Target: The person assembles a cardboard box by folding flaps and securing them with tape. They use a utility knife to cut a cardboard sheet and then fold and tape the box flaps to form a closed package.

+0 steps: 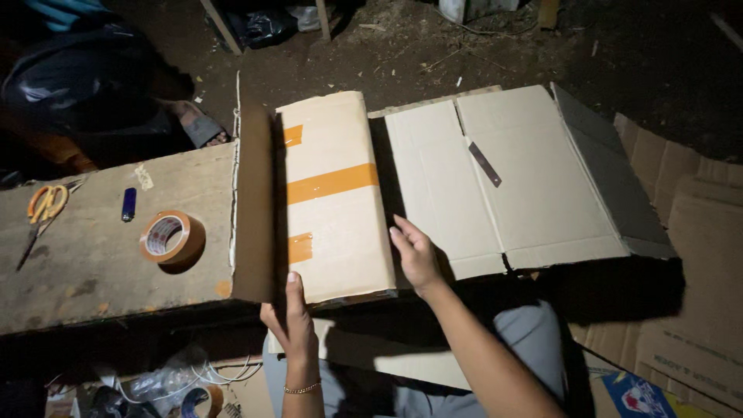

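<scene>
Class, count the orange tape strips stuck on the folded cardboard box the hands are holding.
3. All on the box: a short strip near its top left, a long strip across the middle, and a short strip lower left. The underside is hidden, so more are possible.

The box in the middle is plain tan cardboard with three orange tape strips across it. Flat cardboard to the right is a paler beige with one dark grey strip, and its far right flap looks grey in shadow. On the left, the board is dull brown and blotchy. Tape roll on it is orange-brown with a white inner ring, scissors have orange handles, lighter is blue. Left hand wears a thin gold bracelet. Ground is dark brown dirt.
</scene>
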